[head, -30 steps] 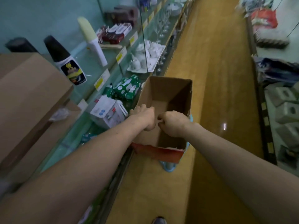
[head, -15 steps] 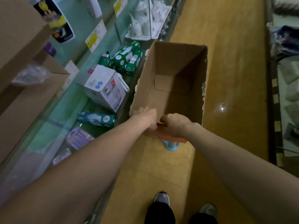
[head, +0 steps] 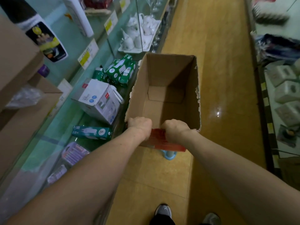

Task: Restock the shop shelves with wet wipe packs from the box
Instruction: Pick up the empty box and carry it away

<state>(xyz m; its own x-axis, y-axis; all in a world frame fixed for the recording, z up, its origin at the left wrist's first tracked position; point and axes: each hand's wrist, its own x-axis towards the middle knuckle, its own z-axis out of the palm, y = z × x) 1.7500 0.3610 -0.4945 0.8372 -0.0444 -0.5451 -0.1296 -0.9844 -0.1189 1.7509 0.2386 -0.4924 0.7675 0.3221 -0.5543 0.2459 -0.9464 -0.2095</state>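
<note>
While their fingers curl over its near rim, the left hand [head: 140, 125] and right hand [head: 174, 129] grip the box [head: 162, 75], open-topped in the aisle just beside the shelf [head: 65, 111]; only bare cardboard shows inside. Green packs [head: 119, 70] lie on the shelf by its far left corner.

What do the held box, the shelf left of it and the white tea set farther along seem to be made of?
The box: matte brown cardboard; its top edges are torn and frayed, red print on the near face. The shelf: likely glass, green-tinted and see-through, with goods visible beneath. The tea set: glossy white, probably glazed ceramic or porcelain, though too blurred to be sure.
</note>
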